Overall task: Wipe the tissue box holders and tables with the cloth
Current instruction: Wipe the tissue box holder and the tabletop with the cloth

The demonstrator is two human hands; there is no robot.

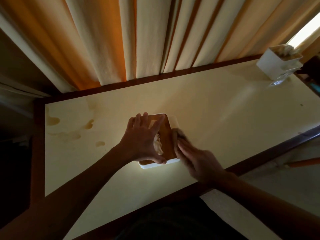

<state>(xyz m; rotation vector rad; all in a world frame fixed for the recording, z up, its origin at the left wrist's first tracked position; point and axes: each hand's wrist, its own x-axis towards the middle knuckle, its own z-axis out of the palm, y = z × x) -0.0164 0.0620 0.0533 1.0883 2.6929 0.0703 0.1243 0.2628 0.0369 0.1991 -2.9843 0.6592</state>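
Note:
A white tissue box holder (167,141) with a brown wooden lid stands in the middle of the cream table (216,108). A tuft of tissue pokes out of its slot. My left hand (140,139) lies over the lid, fingers spread, thumb curled round the near edge, holding the holder steady. My right hand (195,156), blurred by motion, presses a dark cloth (178,132) against the holder's right side. Only a small part of the cloth shows beyond my fingers.
A second white tissue box holder (278,64) stands at the table's far right corner. Brownish stains (69,125) mark the left part of the tabletop. Striped curtains (138,37) hang behind the table's dark wooden rim. An orange stick (304,162) lies lower right, off the table.

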